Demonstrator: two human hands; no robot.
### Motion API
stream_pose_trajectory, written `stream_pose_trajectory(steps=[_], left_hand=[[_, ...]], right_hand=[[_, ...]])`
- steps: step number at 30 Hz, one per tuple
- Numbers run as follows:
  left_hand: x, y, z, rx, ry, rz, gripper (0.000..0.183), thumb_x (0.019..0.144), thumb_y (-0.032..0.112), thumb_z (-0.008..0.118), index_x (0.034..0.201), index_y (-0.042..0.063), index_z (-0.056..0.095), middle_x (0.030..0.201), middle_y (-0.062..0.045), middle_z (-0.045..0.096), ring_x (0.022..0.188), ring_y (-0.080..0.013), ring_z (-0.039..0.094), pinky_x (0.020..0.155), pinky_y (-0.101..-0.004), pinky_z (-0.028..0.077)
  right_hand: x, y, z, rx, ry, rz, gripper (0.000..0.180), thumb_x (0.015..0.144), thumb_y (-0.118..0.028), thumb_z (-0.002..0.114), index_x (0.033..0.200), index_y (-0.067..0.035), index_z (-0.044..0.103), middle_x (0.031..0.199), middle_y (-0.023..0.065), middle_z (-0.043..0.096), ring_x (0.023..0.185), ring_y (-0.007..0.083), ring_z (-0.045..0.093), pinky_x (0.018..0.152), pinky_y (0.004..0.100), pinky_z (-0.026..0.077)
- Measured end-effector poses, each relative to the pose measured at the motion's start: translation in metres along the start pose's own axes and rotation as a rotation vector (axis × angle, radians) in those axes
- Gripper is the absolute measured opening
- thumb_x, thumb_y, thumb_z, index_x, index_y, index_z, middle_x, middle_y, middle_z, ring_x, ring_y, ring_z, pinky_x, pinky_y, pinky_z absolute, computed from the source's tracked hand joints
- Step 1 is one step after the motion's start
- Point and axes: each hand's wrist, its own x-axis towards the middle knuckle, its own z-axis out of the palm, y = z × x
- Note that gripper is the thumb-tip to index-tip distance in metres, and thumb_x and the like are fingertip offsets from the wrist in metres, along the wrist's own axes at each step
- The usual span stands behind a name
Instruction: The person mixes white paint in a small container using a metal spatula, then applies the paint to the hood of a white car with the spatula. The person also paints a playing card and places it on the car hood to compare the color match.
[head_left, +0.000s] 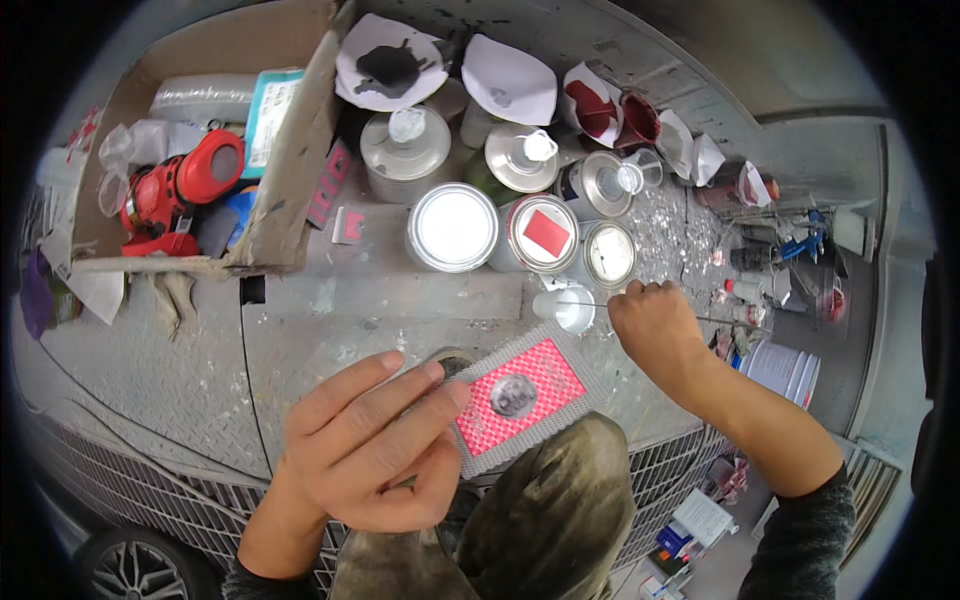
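Note:
My left hand (382, 442) grips a playing card (559, 367) by its left end, fingers over and thumb below. The card has a red checkered back, a grey patterned border and a dark round patch in the middle. My right hand (656, 330) is closed around a thin metal rod (731, 324). The rod's left end reaches over the mouth of a small white cup (551, 306) with white inside; whether its tip touches the contents I cannot tell. Just behind the cup are a small white-topped can (609, 253) and a can with a red label (544, 232).
A cardboard box (322, 112) holding a red power tool (180, 176) stands at the left. Metal cans (405, 150) and paper funnels (510, 79) line the back. A large white-topped can (454, 226) stands mid-bench. A blue spray gun (804, 246) lies right. Floor grating (660, 480) runs below.

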Motion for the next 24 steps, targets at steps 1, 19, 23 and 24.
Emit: stream_pose_trajectory(steps=[1, 19, 23, 24], left_hand=[[-0.002, 0.001, -0.003, 0.025, -0.001, 0.007, 0.019, 0.071, 0.004, 0.066, 0.075, 0.017, 0.053, 0.103, -0.008, 0.076, 0.089, -0.0235, 0.073, 0.089, -0.0379, 0.059], [-0.036, -0.013, 0.007, -0.134, 0.112, -0.191, 0.025, 0.073, 0.003, 0.079, 0.093, 0.004, 0.063, 0.102, -0.015, 0.074, 0.084, -0.0302, 0.072, 0.077, -0.0429, 0.06], [-0.036, -0.014, 0.016, -0.166, 0.145, -0.218, 0.026, 0.075, 0.008, 0.081, 0.092, 0.003, 0.062, 0.101, -0.016, 0.074, 0.081, -0.0309, 0.071, 0.075, -0.0426, 0.059], [-0.036, -0.014, 0.017, -0.185, 0.145, -0.223, 0.026, 0.075, 0.008, 0.082, 0.092, 0.003, 0.062, 0.101, -0.016, 0.074, 0.081, -0.0311, 0.071, 0.075, -0.0424, 0.059]], right_hand=[[0.009, -0.003, 0.003, 0.004, 0.006, -0.004, 0.011, 0.088, -0.012, 0.064, 0.094, -0.01, 0.074, 0.094, 0.0085, 0.071, 0.085, 0.0228, 0.071, 0.074, 0.0359, 0.053], [0.045, -0.004, 0.024, 0.0, -0.17, -0.044, 0.011, 0.089, -0.013, 0.07, 0.092, -0.017, 0.079, 0.092, 0.0019, 0.078, 0.091, 0.0204, 0.076, 0.071, 0.034, 0.055], [0.045, 0.0, 0.02, 0.002, -0.108, -0.06, 0.011, 0.088, -0.013, 0.068, 0.086, -0.015, 0.078, 0.088, 0.0051, 0.078, 0.086, 0.0217, 0.076, 0.069, 0.035, 0.056], [0.046, 0.0, 0.019, -0.005, -0.146, -0.05, 0.01, 0.088, -0.013, 0.069, 0.091, -0.016, 0.079, 0.092, 0.0041, 0.078, 0.09, 0.0211, 0.076, 0.071, 0.0344, 0.056]])
